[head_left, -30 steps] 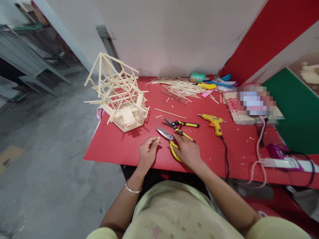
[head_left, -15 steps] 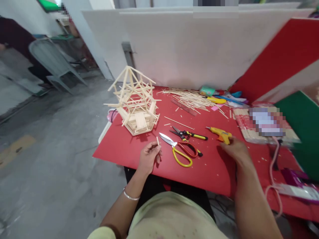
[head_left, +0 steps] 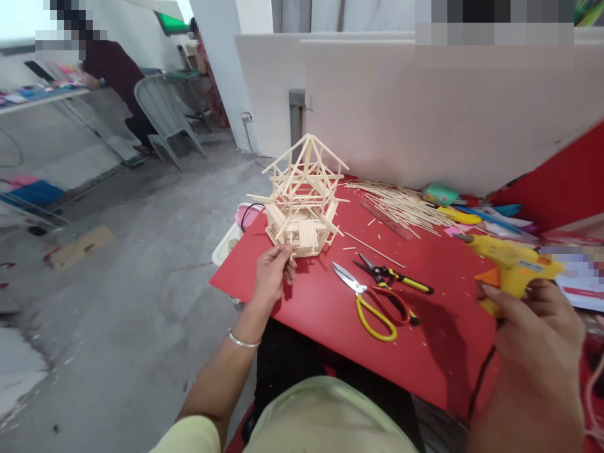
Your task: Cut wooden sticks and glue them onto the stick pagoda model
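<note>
My left hand [head_left: 272, 275] pinches a short wooden stick [head_left: 291, 245] upright at the front edge of a stick-built model [head_left: 308, 234]. The model has several sides, low walls and an open, pointed roof frame. Whether the short stick touches it I cannot tell. In my right hand [head_left: 538, 324], a yellow hot glue gun [head_left: 521, 255] with an orange trigger is held up over the right of the table, its nozzle toward the left. Between the hands lie scissors [head_left: 361, 289] with one red and one yellow handle, partly over black-and-yellow snips [head_left: 380, 273].
On the red table [head_left: 311, 314] a pile of thin sticks [head_left: 401, 204] lies at the back, beside a ruler [head_left: 384, 220] and a yellow-handled cutter [head_left: 460, 216]. White boards [head_left: 401, 113] stand behind. A person [head_left: 116, 78] sits far left near a grey chair [head_left: 163, 110].
My right hand has lifted the glue gun off the table and brought it closer. My left hand has carried the short stick to the model's front. The view has turned left.
</note>
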Demonstrator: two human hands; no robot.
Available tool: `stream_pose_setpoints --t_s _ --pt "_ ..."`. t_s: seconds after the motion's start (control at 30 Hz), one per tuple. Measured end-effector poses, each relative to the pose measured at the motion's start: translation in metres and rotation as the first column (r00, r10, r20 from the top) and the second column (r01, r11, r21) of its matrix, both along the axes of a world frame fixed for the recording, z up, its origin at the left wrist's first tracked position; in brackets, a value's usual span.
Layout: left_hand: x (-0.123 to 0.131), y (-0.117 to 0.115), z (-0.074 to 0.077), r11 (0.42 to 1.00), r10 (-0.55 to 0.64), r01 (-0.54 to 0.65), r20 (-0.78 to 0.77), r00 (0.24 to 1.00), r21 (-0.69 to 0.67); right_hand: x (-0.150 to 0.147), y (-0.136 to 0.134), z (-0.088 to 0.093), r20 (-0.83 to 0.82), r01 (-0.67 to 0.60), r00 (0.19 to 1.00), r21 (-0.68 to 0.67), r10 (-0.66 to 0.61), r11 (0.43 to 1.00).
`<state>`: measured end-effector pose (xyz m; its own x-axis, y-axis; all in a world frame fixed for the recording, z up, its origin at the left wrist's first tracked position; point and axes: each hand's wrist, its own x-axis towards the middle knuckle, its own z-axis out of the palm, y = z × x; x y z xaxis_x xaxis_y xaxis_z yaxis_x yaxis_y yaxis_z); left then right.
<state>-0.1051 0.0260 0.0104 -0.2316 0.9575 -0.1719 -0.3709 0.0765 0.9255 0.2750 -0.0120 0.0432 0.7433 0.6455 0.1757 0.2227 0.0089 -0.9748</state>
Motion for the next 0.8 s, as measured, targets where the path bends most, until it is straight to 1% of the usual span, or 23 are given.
stream_pose_setpoints --t_s 0.07,0.1,0.2,0.3,0.4,0.5,0.6,0.7,0.77,0.8 --pt "0.002 0.006 0.001 1.000 0.004 -0.004 -0.003 1.000 0.008 -0.014 0.001 0.011 -0.022 -0.094 0.995 -0.004 0.094 0.996" --pt "0.004 0.008 0.001 1.000 0.010 -0.010 -0.001 1.000 0.015 -0.020 0.001 0.014 -0.033 -0.115 0.993 -0.007 0.115 0.993" --pt "0.008 0.013 0.002 0.999 0.020 -0.020 -0.004 1.000 0.029 -0.035 0.002 0.020 -0.054 -0.121 0.991 -0.045 0.118 0.992" --pt "0.011 0.019 0.004 0.999 0.019 -0.019 -0.018 1.000 0.029 -0.049 0.001 0.026 -0.077 -0.163 0.984 -0.061 0.158 0.985" --pt "0.014 0.024 0.007 0.999 0.034 -0.033 -0.018 0.999 0.030 -0.060 0.000 0.031 -0.056 -0.195 0.980 -0.077 0.192 0.978" --pt "0.017 0.027 0.009 0.999 0.045 -0.045 0.002 0.999 0.017 -0.064 -0.001 0.032 -0.070 -0.272 0.962 -0.107 0.265 0.956" --pt "0.019 0.027 0.011 0.999 0.037 -0.037 0.024 0.999 -0.002 -0.067 -0.001 0.028 -0.075 -0.336 0.941 -0.114 0.329 0.935" --pt "0.020 0.028 0.012 0.999 0.027 -0.026 0.042 0.999 -0.018 -0.073 0.000 0.023 -0.042 -0.379 0.925 -0.108 0.377 0.919" --pt "0.020 0.029 0.011 0.999 0.029 -0.028 0.049 0.998 -0.024 -0.080 0.002 0.021 -0.013 -0.439 0.898 -0.098 0.440 0.893" --pt "0.020 0.029 0.011 0.999 0.028 -0.027 0.051 0.998 -0.026 -0.084 0.004 0.021 0.002 -0.482 0.875 -0.090 0.484 0.871"
